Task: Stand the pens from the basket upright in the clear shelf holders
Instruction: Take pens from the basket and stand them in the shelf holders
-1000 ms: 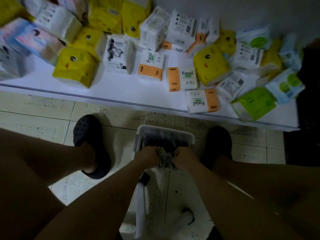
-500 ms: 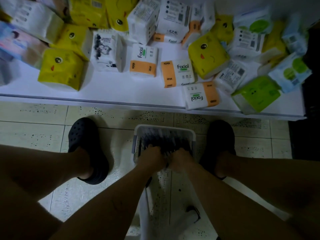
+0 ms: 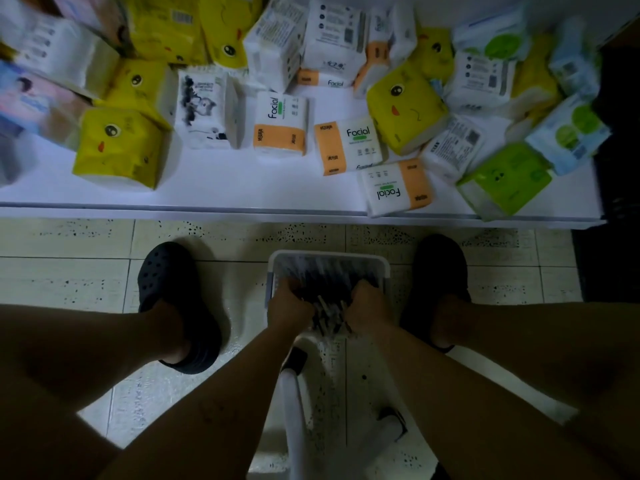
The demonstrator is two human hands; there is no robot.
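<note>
Down between your black clogs [image 3: 176, 306], the pens [image 3: 329, 318] lay bunched in the white basket [image 3: 329, 256] on the tiled floor [image 3: 69, 271]. Your left hand [image 3: 289, 308] and right hand [image 3: 369, 311] had fingers curled round the bunch. Beyond, tissue packs [image 3: 121, 150] littered the shelf [image 3: 242, 181].

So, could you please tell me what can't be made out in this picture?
Head view:
Clear shelf holders: none in frame.
Dark pens in the white plastic basket: count unreadable, dim, covered by the left hand and right hand gripping them.
Pastel tissue packs at far left: blurred, cut by the edge.
</note>
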